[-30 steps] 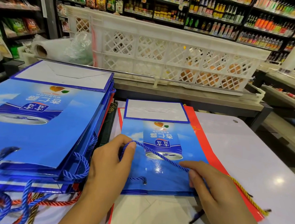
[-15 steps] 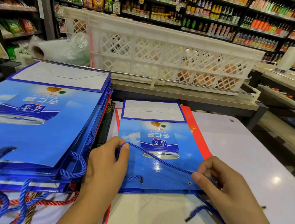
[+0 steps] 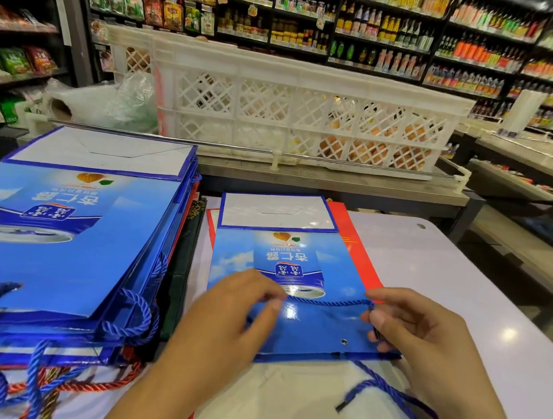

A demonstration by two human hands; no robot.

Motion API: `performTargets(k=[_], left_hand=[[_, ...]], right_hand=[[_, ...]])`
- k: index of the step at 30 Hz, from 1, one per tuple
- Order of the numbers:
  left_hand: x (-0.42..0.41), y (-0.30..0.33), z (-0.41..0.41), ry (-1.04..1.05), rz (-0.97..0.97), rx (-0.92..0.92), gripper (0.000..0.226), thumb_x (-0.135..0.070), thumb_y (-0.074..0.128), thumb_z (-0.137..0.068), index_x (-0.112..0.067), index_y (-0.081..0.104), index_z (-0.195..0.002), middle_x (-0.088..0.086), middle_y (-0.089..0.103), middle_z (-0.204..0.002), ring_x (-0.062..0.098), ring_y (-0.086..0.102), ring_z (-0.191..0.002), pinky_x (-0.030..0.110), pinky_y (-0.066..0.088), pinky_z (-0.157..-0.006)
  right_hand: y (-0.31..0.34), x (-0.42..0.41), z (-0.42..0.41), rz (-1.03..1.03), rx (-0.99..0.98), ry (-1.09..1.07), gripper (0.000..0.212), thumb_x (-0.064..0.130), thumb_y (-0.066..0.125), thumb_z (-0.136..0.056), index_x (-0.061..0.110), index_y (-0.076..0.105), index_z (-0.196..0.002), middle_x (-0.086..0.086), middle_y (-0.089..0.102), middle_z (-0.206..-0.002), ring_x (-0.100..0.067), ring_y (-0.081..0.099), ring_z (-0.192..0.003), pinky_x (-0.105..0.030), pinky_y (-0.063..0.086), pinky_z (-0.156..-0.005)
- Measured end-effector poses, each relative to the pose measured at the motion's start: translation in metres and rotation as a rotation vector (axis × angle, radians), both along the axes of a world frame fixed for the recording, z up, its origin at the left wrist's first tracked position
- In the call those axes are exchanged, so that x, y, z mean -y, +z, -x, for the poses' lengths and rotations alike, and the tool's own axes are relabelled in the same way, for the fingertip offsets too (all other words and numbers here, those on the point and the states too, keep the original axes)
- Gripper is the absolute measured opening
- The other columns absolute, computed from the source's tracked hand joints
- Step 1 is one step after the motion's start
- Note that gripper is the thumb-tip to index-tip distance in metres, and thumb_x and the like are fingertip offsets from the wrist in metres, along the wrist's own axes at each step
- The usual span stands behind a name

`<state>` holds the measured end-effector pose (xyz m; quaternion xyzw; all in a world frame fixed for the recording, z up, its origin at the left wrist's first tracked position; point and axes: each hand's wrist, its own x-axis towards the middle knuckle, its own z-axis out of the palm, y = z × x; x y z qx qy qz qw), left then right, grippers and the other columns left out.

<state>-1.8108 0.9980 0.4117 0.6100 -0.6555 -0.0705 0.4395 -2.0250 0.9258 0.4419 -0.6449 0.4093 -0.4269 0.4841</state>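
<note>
The blue rope (image 3: pixel 326 302) lies stretched across the flat blue bag (image 3: pixel 234 266). The bag sits on a red bag (image 3: pixel 354 242) on the white table (image 3: pixel 449 280), next to a big pile of bags (image 3: pixel 56 253). The left hand (image 3: pixel 235 318) pinches one part of the rope and the right hand (image 3: pixel 419 332) pinches another, so the hands are apart. It looks like the handle is being put on. Next, the loose end (image 3: pixel 342 406) probably has to go through the little hole (image 3: pixel 344 341), which needs careful aim.
</note>
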Motion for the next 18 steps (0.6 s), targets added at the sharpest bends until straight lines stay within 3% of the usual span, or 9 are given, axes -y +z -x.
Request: performTargets(k=[5, 9, 11, 14, 18], left_hand=[[0.013, -0.002, 0.028, -0.104, -0.210, 0.431, 0.083, -0.071, 0.008, -0.070, -0.032, 0.040, -0.136, -0.020, 0.043, -0.132, 0.004, 0.038, -0.121, 0.023, 0.036, -0.095], [0.018, -0.007, 0.028, -0.064, -0.221, 0.468, 0.093, -0.076, 0.003, -0.062, -0.038, 0.042, -0.138, -0.024, 0.039, -0.139, 0.003, 0.038, -0.126, 0.021, 0.034, -0.094], [0.016, -0.010, 0.025, -0.058, -0.229, 0.424, 0.085, -0.078, 0.012, -0.069, -0.038, 0.052, -0.132, -0.024, 0.046, -0.136, 0.002, 0.044, -0.123, 0.019, 0.036, -0.092], [0.013, -0.019, 0.023, -0.016, -0.084, 0.450, 0.052, -0.067, 0.037, -0.083, -0.035, 0.070, -0.107, -0.020, 0.065, -0.111, 0.003, 0.064, -0.098, 0.018, 0.048, -0.073], [0.012, -0.025, 0.025, 0.013, -0.006, 0.506, 0.043, -0.057, 0.039, -0.087, -0.033, 0.073, -0.096, -0.017, 0.070, -0.101, 0.004, 0.067, -0.086, 0.020, 0.053, -0.065]], right_hand=[[0.004, 0.011, -0.008, 0.069, -0.008, 0.010, 0.010, -0.001, 0.069, -0.081, 0.009, 0.069, -0.084, -0.009, 0.066, -0.068, -0.019, 0.064, -0.060, -0.020, 0.052, -0.057], [-0.001, 0.015, -0.015, 0.102, -0.031, 0.009, 0.009, 0.003, 0.073, -0.078, 0.009, 0.067, -0.079, -0.007, 0.064, -0.065, -0.016, 0.063, -0.059, -0.019, 0.051, -0.059], [-0.007, 0.017, -0.016, 0.108, -0.034, -0.012, 0.013, 0.004, 0.075, -0.076, 0.014, 0.067, -0.073, -0.002, 0.061, -0.061, -0.011, 0.058, -0.056, -0.018, 0.049, -0.058], [-0.020, 0.016, -0.017, 0.124, -0.058, -0.024, 0.018, 0.007, 0.077, -0.073, 0.021, 0.067, -0.069, 0.006, 0.056, -0.058, -0.008, 0.051, -0.057, -0.019, 0.046, -0.058], [-0.027, 0.012, -0.020, 0.156, -0.063, -0.005, 0.024, 0.004, 0.079, -0.071, 0.024, 0.066, -0.068, 0.008, 0.057, -0.058, -0.005, 0.047, -0.055, -0.017, 0.044, -0.057]])
